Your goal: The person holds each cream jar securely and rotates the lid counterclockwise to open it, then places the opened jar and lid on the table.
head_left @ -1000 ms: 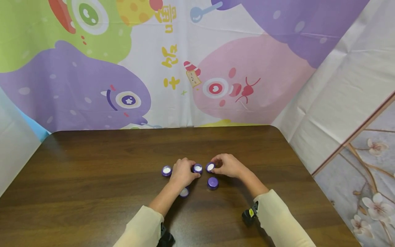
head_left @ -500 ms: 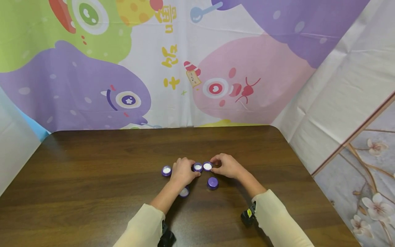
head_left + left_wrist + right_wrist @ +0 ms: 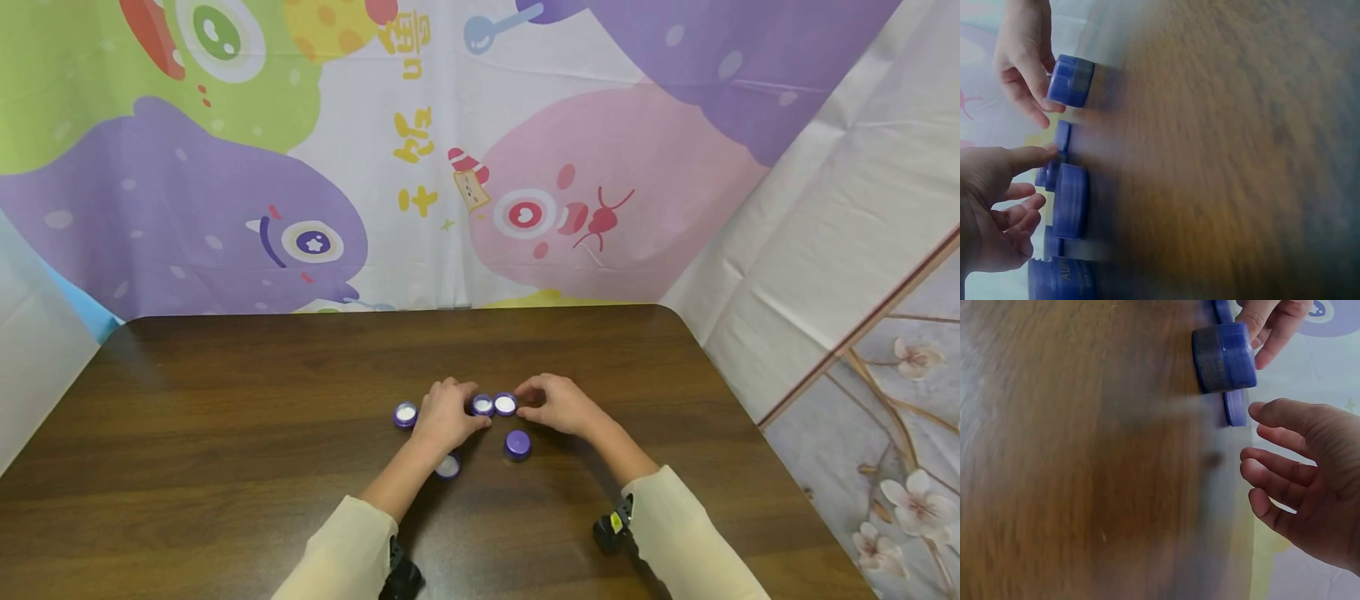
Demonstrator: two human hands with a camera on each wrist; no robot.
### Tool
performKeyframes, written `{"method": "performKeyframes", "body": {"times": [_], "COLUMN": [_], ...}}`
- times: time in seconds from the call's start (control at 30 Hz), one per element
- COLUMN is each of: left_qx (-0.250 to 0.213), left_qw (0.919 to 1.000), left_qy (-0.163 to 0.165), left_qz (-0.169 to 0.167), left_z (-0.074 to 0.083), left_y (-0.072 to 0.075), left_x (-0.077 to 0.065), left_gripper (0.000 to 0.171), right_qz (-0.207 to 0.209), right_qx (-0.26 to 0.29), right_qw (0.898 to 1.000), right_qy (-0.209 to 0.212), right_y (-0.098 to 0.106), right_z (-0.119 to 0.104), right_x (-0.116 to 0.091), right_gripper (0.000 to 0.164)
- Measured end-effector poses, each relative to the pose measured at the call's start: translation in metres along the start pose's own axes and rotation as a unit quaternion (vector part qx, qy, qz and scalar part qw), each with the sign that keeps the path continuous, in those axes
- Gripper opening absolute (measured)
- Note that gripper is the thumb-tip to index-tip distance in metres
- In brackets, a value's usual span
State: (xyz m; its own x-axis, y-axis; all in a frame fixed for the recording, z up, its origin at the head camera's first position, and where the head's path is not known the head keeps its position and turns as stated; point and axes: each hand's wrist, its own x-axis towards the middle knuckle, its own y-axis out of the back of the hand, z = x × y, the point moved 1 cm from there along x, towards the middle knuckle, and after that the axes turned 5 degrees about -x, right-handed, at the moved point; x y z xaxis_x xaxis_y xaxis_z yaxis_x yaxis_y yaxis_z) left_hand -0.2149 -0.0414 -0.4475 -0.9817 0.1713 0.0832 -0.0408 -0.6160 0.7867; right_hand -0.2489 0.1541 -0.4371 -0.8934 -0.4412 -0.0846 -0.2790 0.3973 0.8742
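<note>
On the desk [image 3: 300,367], the near dish [image 3: 447,467] and the jar [image 3: 517,445] to its right want avoiding. Beyond, the left hand [image 3: 446,415] pinches the middle dish [image 3: 482,406], seemingly touching the right dish [image 3: 506,405]; the right hand [image 3: 558,404], released, is just beside it. Best keep the left grip light and both dishes flat

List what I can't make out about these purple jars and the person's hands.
Head view: what the white in the leftmost purple piece is; too small.
Head view: the table beneath the left forearm; hidden by that arm.
Left wrist view: the rest of the lettered jar; cut off by the bottom edge.
Right wrist view: print on the purple-topped jar; blurred.
Right wrist view: most of the left hand; cut off by the top edge.
</note>
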Motion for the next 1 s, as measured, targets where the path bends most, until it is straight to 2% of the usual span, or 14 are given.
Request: {"method": "performKeyframes", "body": {"times": [0.23,0.4,0.53,0.67,1.0], "left_qx": [-0.012,-0.035,-0.062,-0.058,-0.047], "left_qw": [0.9997,0.9985,0.9958,0.9943,0.9938], "left_qy": [-0.02,-0.032,-0.026,-0.029,-0.061], "left_qz": [0.002,-0.026,-0.063,-0.084,-0.081], "left_z": [0.005,0.011,0.016,0.022,0.029], "left_y": [0.012,0.015,0.011,0.004,-0.009], "left_x": [-0.01,-0.018,-0.023,-0.026,-0.029], "left_gripper": [0.051,0.045,0.04,0.038,0.037], "right_qz": [-0.029,-0.074,-0.098,-0.111,-0.139], "right_qx": [0.025,0.042,0.049,0.057,0.08], "right_qw": [0.999,0.996,0.993,0.991,0.984], "right_qy": [0.03,0.038,0.037,0.05,0.074], "right_y": [0.008,0.011,0.011,0.01,0.01], "right_z": [0.0,-0.001,-0.001,0.0,0.0], "right_x": [-0.011,-0.018,-0.021,-0.024,-0.03], "right_gripper": [0.026,0.027,0.027,0.029,0.036]}}
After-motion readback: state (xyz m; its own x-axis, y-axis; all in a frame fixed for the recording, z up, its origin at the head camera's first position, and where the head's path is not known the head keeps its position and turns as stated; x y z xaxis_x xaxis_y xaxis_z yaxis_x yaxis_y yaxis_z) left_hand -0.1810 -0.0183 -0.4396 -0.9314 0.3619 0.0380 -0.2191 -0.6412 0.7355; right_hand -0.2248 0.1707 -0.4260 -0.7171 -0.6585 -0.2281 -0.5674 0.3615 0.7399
